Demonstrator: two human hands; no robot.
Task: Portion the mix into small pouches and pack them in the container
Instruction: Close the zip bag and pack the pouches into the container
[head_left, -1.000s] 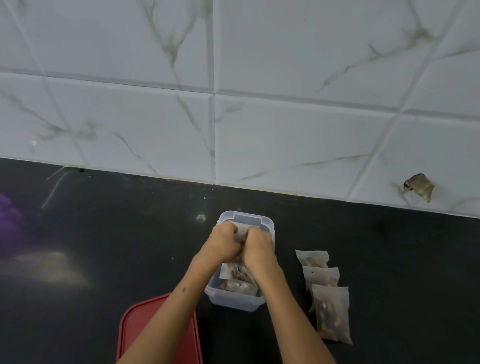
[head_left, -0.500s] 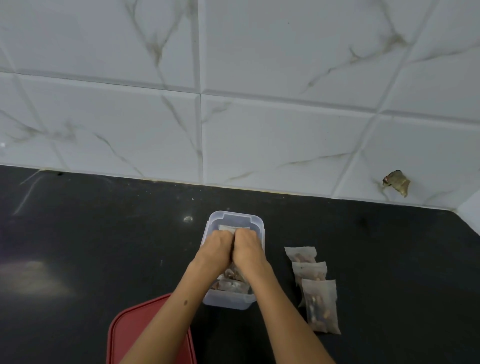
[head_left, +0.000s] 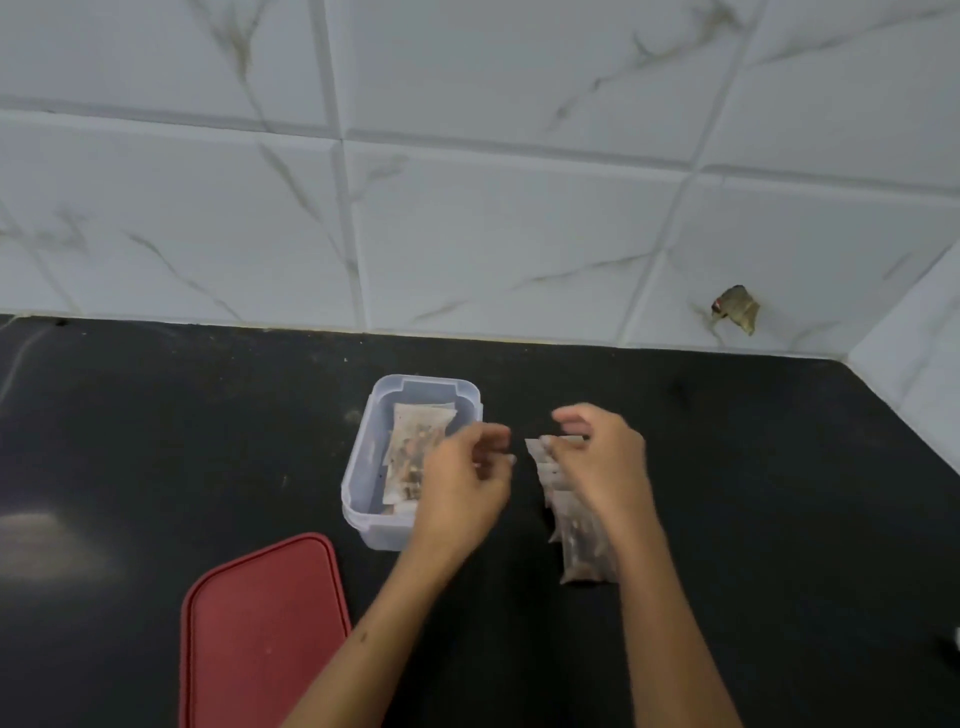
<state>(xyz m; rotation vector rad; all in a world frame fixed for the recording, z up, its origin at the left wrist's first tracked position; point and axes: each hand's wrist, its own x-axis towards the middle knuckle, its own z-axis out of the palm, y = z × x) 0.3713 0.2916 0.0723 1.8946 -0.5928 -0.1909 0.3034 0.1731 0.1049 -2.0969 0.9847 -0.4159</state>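
From my head camera, looking down: one clear rectangular plastic container (head_left: 363, 483) sits on the black bench (head_left: 156, 441), holding several filled translucent pouches (head_left: 415, 441) whose number I cannot count. My left hand (head_left: 462, 493) hovers at its right rim, fingers loosely curled, holding nothing. My right hand (head_left: 602, 462) is over a row of about three small filled pouches (head_left: 584, 551) just beside the container; whether it pinches one I cannot tell. One red plastic lid (head_left: 265, 634) lies nearer me. No writing is legible.
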